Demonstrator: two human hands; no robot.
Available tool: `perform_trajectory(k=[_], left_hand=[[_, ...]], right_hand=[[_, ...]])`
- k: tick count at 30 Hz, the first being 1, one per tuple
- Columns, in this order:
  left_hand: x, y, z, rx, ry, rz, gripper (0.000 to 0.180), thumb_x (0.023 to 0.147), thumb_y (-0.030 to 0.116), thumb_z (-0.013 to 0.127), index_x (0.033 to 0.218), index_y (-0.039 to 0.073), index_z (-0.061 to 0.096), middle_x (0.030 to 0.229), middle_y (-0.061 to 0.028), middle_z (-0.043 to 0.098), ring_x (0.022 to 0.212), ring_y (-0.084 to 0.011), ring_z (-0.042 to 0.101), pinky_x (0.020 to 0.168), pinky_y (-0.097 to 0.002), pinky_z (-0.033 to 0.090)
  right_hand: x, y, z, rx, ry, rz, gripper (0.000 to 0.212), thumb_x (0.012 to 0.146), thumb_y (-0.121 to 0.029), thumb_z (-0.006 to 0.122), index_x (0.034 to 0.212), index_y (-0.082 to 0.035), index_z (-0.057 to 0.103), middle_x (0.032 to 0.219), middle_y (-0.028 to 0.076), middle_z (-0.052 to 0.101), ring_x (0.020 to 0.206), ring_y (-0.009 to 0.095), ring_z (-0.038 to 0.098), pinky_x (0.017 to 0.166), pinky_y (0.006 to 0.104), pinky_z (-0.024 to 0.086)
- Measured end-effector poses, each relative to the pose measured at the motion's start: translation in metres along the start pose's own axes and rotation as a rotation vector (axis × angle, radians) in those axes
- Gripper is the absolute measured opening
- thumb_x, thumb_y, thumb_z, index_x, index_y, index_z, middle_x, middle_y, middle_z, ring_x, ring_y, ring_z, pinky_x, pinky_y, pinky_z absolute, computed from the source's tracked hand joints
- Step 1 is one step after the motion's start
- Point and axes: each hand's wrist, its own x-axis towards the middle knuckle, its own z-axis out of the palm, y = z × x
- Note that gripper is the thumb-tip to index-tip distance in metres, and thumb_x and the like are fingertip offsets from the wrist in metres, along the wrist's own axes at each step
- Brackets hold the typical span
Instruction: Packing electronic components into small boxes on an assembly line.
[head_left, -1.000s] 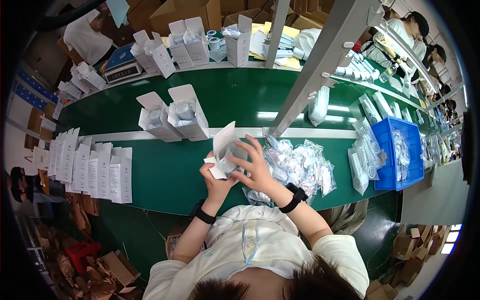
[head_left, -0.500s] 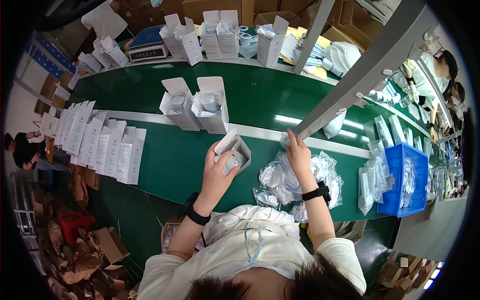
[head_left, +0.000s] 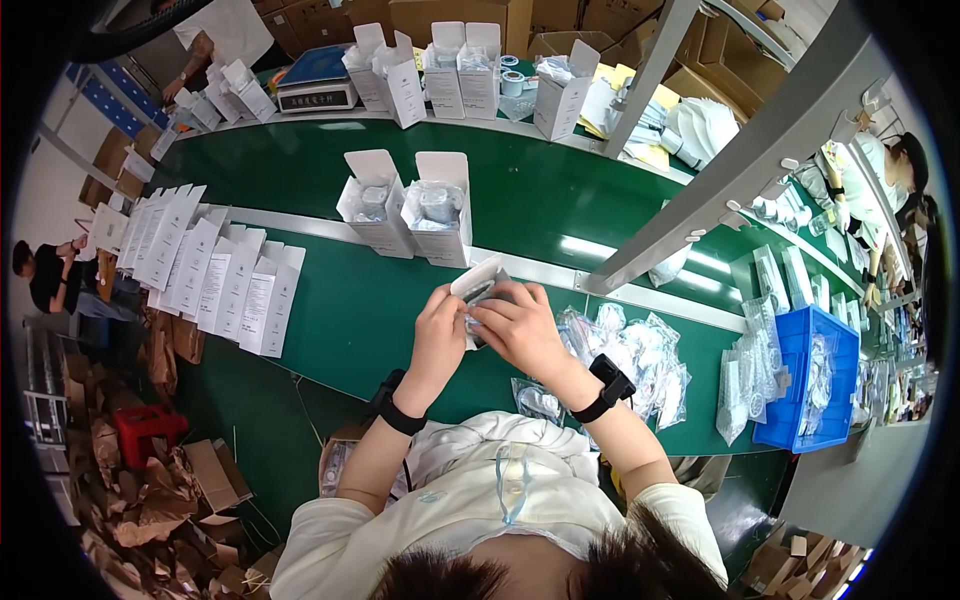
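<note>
My left hand (head_left: 440, 335) is wrapped round an open white carton (head_left: 484, 274), which tilts above the green table in front of me. Over the carton's mouth, the fingers of my right hand (head_left: 523, 326) curl inward and cover most of the contents; whatever they pinch is hidden. A bit of clear plastic (head_left: 473, 322) shows between the two hands. Beside my right forearm lies a pile of clear bags (head_left: 640, 365) with white parts in them. One more bag (head_left: 537, 400) sits nearer to me, under that forearm.
Two filled open cartons (head_left: 437, 222) stand on the metal strip ahead. Several flat-sided white cartons (head_left: 235, 290) line the left. A blue bin (head_left: 800, 430) is at the right, near a slanted metal post (head_left: 720, 175). A scale (head_left: 317, 80) and more cartons stand at the back.
My right hand has come left from beside the metal post to the carton's mouth. The carton stays in my left hand. The whole view has shifted slightly.
</note>
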Motion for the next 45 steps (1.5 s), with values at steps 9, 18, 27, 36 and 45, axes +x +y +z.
perform_trajectory(k=[9,18,27,36,45], left_hand=[[-0.006,-0.011,-0.003,-0.071,0.032,-0.069,0.011,0.07,-0.005,0.057,0.077,-0.001,0.05,0.091,-0.0162,0.053,0.077,-0.0349,0.055,0.062,-0.0364,0.045],[-0.006,-0.006,0.003,-0.076,0.054,-0.07,0.01,0.071,-0.003,0.059,0.078,-0.001,0.051,0.09,-0.0154,0.054,0.08,-0.0349,0.055,0.065,-0.0361,0.045],[-0.008,-0.007,0.006,-0.081,0.066,-0.045,0.01,0.072,-0.003,0.058,0.078,-0.001,0.051,0.091,-0.015,0.054,0.08,-0.0347,0.055,0.066,-0.0363,0.045],[-0.009,-0.012,0.004,-0.1,0.082,-0.049,0.01,0.072,-0.002,0.058,0.078,0.0,0.05,0.09,-0.0146,0.054,0.08,-0.0341,0.055,0.067,-0.0364,0.044],[-0.008,-0.018,0.003,-0.096,0.067,-0.045,0.008,0.073,-0.001,0.058,0.076,0.0,0.051,0.091,-0.0137,0.055,0.083,-0.0319,0.056,0.069,-0.035,0.044]], right_hand=[[-0.007,-0.005,-0.004,-0.057,-0.015,0.004,0.034,0.068,-0.017,0.066,0.101,-0.014,0.059,0.088,0.001,0.053,0.092,0.02,0.05,0.098,0.0522,0.022],[-0.002,-0.004,0.009,0.275,0.386,0.207,0.039,0.07,0.007,0.059,0.105,-0.009,0.057,0.093,0.01,0.05,0.078,0.024,0.056,0.088,0.0405,0.04],[0.006,-0.003,0.031,0.672,0.661,0.255,0.041,0.069,0.013,0.053,0.104,-0.007,0.057,0.094,0.014,0.046,0.085,0.026,0.056,0.076,0.0315,0.046],[-0.006,0.002,0.013,-0.177,0.134,0.09,0.031,0.07,-0.005,0.061,0.1,-0.008,0.06,0.101,0.012,0.047,0.11,0.033,0.043,0.094,0.0514,0.03],[-0.033,0.022,0.006,0.14,-0.031,0.03,0.052,0.06,-0.019,0.075,0.107,-0.008,0.056,0.121,0.014,0.043,0.123,0.031,0.029,0.1,0.0522,0.02]])
